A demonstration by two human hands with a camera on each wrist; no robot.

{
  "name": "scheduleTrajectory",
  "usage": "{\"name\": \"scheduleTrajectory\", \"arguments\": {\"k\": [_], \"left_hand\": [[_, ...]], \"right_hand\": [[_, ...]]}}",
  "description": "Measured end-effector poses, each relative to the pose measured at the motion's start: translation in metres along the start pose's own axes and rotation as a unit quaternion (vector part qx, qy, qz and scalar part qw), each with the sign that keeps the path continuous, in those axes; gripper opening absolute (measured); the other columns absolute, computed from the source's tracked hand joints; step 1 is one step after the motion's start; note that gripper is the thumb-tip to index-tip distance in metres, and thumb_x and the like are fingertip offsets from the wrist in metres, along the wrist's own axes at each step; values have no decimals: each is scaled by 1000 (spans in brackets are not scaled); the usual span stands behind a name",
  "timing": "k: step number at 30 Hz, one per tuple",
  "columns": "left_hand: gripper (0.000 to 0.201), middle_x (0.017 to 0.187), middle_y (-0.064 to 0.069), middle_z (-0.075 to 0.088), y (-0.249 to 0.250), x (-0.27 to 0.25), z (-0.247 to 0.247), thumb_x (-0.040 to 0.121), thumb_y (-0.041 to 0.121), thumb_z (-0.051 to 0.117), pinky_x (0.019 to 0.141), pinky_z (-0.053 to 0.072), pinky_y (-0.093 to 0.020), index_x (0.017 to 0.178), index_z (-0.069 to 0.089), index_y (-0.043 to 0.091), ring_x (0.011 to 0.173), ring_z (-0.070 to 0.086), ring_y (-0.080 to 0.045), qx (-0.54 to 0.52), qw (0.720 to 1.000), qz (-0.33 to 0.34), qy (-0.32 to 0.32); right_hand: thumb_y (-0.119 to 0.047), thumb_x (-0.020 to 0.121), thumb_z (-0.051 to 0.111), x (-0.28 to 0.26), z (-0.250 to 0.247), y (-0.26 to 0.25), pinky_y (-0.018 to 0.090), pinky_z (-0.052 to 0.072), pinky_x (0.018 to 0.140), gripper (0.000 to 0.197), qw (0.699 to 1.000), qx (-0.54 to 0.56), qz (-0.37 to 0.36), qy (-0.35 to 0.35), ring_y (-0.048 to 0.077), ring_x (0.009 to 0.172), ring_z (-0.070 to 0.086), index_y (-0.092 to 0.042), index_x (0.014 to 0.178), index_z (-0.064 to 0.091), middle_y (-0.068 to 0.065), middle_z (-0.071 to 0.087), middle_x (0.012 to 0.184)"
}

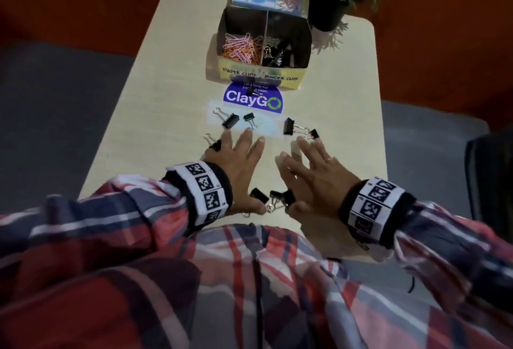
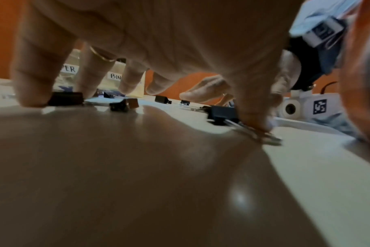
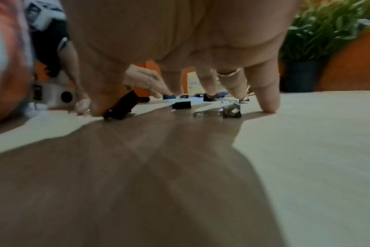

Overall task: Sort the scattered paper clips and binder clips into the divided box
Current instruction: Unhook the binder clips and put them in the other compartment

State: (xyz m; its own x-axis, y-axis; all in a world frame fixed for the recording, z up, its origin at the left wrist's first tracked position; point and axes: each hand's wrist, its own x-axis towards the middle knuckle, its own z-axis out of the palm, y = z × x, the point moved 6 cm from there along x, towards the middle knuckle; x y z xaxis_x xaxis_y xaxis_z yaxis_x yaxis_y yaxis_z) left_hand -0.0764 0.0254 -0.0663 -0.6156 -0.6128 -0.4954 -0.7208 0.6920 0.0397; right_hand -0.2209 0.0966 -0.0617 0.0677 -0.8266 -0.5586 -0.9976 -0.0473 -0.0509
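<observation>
1. Head view: both hands are spread flat over the table (image 1: 155, 71), holding nothing. The left hand (image 1: 238, 165) and right hand (image 1: 313, 171) have fingers straight and splayed, likely to corral the loose binder clips (image 1: 230, 120) lying around them. The divided box (image 1: 262, 76) stands farther back, pink paper clips (image 1: 241, 49) in its left compartment and black clips in the right, matching the handwritten labels, so I judge only binder clips remain outside.

2. Left wrist view: fingertips (image 2: 32, 98) are planted on the tabletop and the thumb tip rests on a clip's wire handle (image 2: 258, 133), seemingly pinning it for a drag.

3. Right wrist view: the thumb (image 3: 101, 100) touches a tilted black clip (image 3: 122, 105); another clip (image 3: 230, 112) lies under the palm, apart from the fingers, ready for sweeping together.
</observation>
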Motion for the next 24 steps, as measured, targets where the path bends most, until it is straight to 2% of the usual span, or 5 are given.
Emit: {"name": "scheduleTrajectory", "arguments": {"k": [6, 9, 11, 16, 24], "left_hand": [[94, 151, -9, 20, -18, 42, -34, 79, 56, 62, 104, 40, -47, 148, 12, 17, 135, 28, -32, -32, 999, 17, 41], [82, 142, -8, 31, -26, 56, -52, 79, 52, 66, 98, 44, -46, 142, 26, 19, 128, 35, -30, -7, 997, 35, 67], [91, 144, -4, 27, -31, 64, -63, 71, 56, 70, 99, 43, -46, 143, 24, 24, 130, 31, -29, 10, 996, 38, 85], [119, 150, -5, 24, -35, 86, -77, 54, 67, 76, 107, 34, -47, 148, 18, 23, 131, 30, -32, 22, 997, 48, 57], [103, 131, -6, 41, -44, 91, -73, 54, 64, 76, 104, 33, -43, 141, 34, 29, 121, 37, -34, 11, 998, 27, 51]], "right_hand": [[-34, 92, 55, 48, -30, 9, 44, 36, 107, 61, 995, 73, 13, 71, 30, 144, 10, -29, 147, 29, 12, 11, 154], [-25, 93, 53, 60, -50, 11, 37, 41, 98, 54, 992, 62, 19, 106, 28, 135, 34, -29, 144, 35, 7, 20, 151], [-32, 90, 58, 60, -63, 19, 39, 44, 97, 62, 987, 57, 46, 144, 30, 131, 41, -29, 146, 32, 7, 22, 152], [-57, 78, 66, 73, -66, 27, 51, 25, 113, 98, 994, 63, 75, 46, 35, 146, 1, -30, 152, 8, 6, 2, 159], [-24, 93, 54, 69, -70, -2, 33, 40, 94, 46, 997, 23, -6, 72, 27, 124, 44, -25, 138, 48, 9, 34, 144]]}}
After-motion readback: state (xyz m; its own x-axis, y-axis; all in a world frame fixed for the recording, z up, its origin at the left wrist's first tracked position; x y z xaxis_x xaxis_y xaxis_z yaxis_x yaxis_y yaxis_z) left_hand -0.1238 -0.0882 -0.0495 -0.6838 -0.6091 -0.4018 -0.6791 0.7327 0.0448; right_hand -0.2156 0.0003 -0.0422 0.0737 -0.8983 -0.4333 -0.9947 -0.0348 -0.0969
